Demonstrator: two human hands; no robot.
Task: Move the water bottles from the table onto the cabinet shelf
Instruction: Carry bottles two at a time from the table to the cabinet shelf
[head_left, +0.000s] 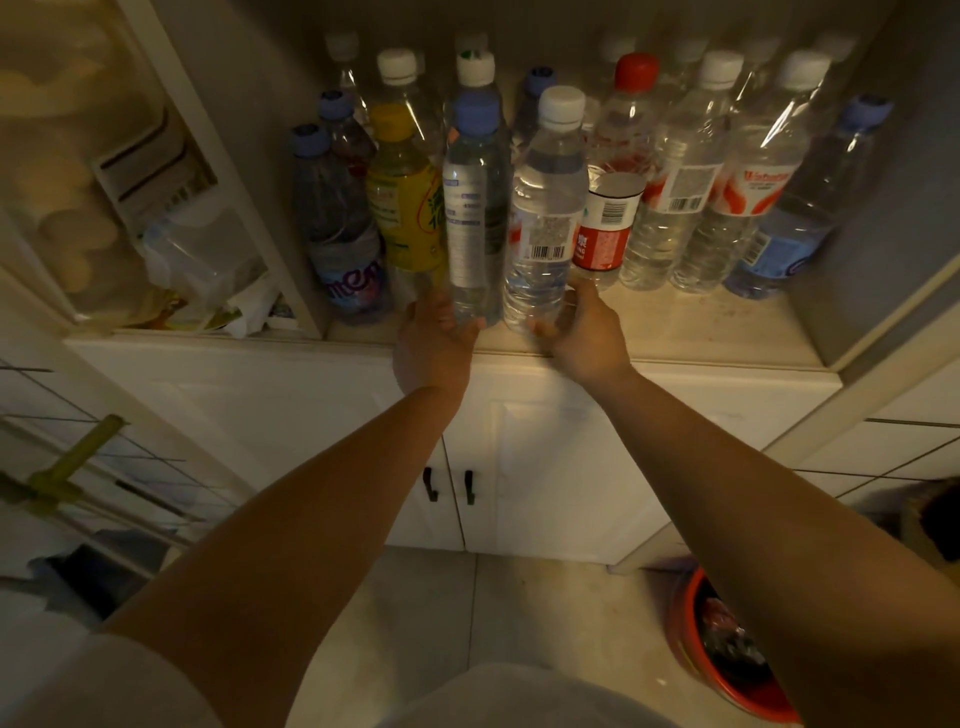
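White cabinet (571, 457) fills the view, 2 lower doors shut, each with a dark handle. Above them the open shelf (691, 332), lit warm, holds a crowd of upright bottles in rows, caps toward the top of the frame: white, blue, 1 red, 1 yellow. At the shelf's left, a glass door (104, 171) with stacked items behind it, too blurred to name. Floor tiles below; a red bin (727, 654) at lower right, partly behind the right forearm. Both arms reach forward to the shelf's front edge. Blue-capped bottle (475, 208): long axis vertical, cap up, grey-white label facing the camera, base at the shelf's front lip. Left hand (434, 345) wraps its lower end, fingers curled around the base, thumb on the near side. White-capped bottle (545, 218): just beside the first on the right, the 2 touching or nearly so, also upright, cap up, barcode facing the camera. Right hand (584, 332) grips its base, fingers curled around the bottom ribs. Whether either base rests fully on the shelf cannot be told. Yellow-labelled bottle (402, 208) stands immediately left of the blue-capped one.
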